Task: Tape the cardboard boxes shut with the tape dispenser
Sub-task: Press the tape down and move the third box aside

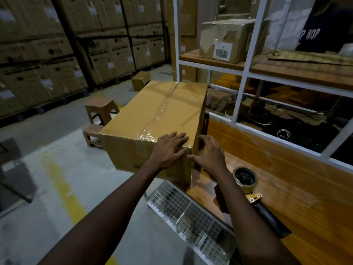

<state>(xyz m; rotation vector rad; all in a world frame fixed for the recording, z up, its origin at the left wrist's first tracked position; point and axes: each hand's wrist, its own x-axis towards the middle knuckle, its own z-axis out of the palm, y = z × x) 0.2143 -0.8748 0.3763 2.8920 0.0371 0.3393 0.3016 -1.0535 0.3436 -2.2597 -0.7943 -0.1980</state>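
Note:
A large cardboard box (152,115) rests on the left end of the wooden table (286,188), its flaps closed and clear tape running along the top seam. My left hand (170,148) lies flat on the box's near top corner, fingers spread. My right hand (208,153) presses against the box's right side at the same corner, holding nothing. The tape dispenser (254,196), with a brown roll and black handle, lies on the table just to the right of my right forearm.
White shelving (246,71) stands at the table's back with a smaller taped box (225,41) on it. A person in a dark shirt (324,31) is behind it. Two plastic stools (100,109), a small box (140,80) and stacked cartons (57,44) occupy the floor at left. A wire basket (187,213) hangs below the table edge.

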